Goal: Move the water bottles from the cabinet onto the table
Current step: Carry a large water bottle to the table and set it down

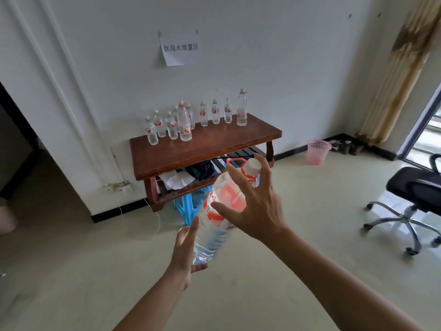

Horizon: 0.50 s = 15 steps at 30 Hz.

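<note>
two bare forearms reach in from the bottom edge, and between the hands a large water bottle (216, 218) is held tilted, its white cap up and to the right, its base down and to the left. the left hand (185, 252) cups the base from below, palm turned inward, fingers loosely curved and thumb up along the bottle's side. the right hand (256, 206) lies over the upper part, fingers spread wide across the red label and shoulder, one finger reaching up past the neck beside the cap and its red carry ring; the grip is broad, not a tight fist. the bottle is in the air above the pale floor, in front of the wooden table (214, 145) and apart from it.

the table stands against the white wall. on its top stand small water bottles (167, 126) clustered at the left, a few more in a row toward the right, and a taller bottle (241, 108) at the right end. its lower slatted shelf holds crumpled paper and dark items. a blue plastic stool (188, 206) sits by the table's front, partly hidden by the bottle. a paper sign (180, 48) hangs on the wall above. to the right are a pink wastebasket (317, 151) and a black office chair (415, 194).
</note>
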Tool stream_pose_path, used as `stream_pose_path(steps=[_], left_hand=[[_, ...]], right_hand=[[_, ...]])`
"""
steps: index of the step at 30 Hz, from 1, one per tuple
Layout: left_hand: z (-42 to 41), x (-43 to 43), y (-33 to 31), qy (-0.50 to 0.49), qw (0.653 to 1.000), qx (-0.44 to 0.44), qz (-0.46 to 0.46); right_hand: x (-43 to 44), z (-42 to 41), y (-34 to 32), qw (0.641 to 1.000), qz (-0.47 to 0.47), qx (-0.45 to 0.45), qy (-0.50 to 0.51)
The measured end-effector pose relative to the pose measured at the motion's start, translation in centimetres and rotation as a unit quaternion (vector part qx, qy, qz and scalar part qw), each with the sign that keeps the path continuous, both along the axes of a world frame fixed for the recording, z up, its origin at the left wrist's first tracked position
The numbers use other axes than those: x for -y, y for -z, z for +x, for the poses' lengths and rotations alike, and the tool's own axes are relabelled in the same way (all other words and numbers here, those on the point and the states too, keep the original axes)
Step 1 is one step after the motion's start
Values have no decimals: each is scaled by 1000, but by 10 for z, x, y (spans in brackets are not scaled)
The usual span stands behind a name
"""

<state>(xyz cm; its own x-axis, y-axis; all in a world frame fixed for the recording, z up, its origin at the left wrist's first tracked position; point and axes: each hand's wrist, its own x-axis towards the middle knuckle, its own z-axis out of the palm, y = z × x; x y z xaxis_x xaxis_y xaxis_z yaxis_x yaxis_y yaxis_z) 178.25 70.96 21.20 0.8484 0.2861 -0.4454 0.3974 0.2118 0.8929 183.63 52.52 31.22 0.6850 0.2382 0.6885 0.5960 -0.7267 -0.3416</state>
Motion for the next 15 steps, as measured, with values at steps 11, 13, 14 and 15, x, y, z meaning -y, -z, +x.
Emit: stream_pose_path(steps=[11, 13, 14, 15], left_hand=[[282, 0, -9, -3, 999, 1, 52], [333, -3, -17, -12, 999, 8, 47], [352, -5, -21, -19, 999, 12, 48], [382, -10, -23, -24, 999, 11, 45]], right_hand=[[7, 293, 10, 999, 24, -2, -21], [7, 351, 4, 999, 30, -12, -31], [6, 372, 0, 999, 30, -2, -31], [4, 406, -3, 999, 34, -7, -34]])
